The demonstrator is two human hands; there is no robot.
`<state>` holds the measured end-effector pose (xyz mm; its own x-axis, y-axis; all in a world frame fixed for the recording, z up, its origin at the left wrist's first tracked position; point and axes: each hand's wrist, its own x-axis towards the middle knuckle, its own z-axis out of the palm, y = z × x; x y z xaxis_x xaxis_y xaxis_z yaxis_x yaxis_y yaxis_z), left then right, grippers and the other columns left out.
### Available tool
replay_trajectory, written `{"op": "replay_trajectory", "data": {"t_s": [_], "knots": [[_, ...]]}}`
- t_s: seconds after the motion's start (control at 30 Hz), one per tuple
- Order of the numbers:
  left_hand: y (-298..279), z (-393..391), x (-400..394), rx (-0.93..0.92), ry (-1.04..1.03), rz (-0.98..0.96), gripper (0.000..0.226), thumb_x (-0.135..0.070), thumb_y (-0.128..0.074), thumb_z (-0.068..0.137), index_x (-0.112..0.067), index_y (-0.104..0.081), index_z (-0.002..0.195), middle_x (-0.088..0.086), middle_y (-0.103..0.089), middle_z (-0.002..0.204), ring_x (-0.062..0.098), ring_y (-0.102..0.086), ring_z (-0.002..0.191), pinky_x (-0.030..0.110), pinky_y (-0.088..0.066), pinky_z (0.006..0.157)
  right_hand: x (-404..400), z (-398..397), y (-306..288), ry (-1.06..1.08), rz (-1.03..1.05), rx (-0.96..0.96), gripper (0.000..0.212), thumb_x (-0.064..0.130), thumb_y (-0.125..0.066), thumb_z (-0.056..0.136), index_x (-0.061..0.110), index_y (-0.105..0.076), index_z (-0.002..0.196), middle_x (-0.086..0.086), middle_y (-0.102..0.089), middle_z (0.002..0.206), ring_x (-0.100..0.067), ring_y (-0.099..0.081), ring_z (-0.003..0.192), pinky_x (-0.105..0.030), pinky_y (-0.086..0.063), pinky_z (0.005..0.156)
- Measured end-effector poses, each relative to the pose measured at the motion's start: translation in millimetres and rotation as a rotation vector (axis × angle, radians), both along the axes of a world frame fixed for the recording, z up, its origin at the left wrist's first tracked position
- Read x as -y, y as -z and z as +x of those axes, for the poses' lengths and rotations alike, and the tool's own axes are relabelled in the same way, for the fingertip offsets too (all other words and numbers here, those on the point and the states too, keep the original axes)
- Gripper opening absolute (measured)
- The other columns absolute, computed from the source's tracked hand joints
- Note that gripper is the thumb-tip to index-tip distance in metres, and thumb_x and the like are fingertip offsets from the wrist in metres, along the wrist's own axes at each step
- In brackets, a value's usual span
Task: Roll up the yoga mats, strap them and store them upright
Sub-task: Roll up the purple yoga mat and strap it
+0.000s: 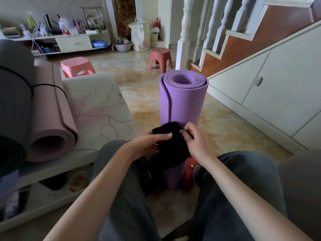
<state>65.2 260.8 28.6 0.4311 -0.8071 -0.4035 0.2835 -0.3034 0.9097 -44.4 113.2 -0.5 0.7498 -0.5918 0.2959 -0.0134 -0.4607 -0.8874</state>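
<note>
The purple mat [183, 100] stands rolled at frame centre between the knees, while both hands, left [147, 145] and right [194, 141], pinch the black strap [169, 146] around it; strapping seems under way, fastening next.

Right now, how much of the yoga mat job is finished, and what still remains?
Done: the pink mat and grey mat lie rolled on the low table, each with a thin black cord around it. In hand: the purple mat stands rolled between the knees while the left hand and right hand work a black strap around it. Left: fastening it, then standing the table mats upright.
</note>
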Motion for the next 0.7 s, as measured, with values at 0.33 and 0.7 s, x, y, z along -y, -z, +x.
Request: {"op": "replay_trajectory", "data": {"t_s": [0.33, 0.7], "knots": [[14, -3, 1, 0.672, -0.078, 0.112, 0.031, -0.034, -0.077, 0.08, -0.007, -0.065, 0.074, 0.002, -0.057, 0.063, 0.006, -0.047, 0.053, 0.016, -0.035, 0.053, 9, -22, -15, -0.152, 0.517, -0.396, 0.029, 0.048, -0.068, 0.085, 0.019, -0.068, 0.093, 0.012, -0.068, 0.072, -0.006, -0.063, 0.067, -0.02, -0.047, 0.05], [22, -15, 3, 1.079, -0.028, 0.006, 0.045, -0.041, -0.085, 0.068, -0.03, -0.043, 0.056, -0.011, -0.041, 0.05, 0.004, -0.036, 0.048, 0.024, -0.03, 0.052, -14, -8, 10, 0.315, 0.426, -0.348, 0.013, 0.019, -0.052, 0.091, 0.01, -0.06, 0.085, -0.004, -0.059, 0.075, -0.023, -0.058, 0.074, -0.028, -0.038, 0.054]]}}
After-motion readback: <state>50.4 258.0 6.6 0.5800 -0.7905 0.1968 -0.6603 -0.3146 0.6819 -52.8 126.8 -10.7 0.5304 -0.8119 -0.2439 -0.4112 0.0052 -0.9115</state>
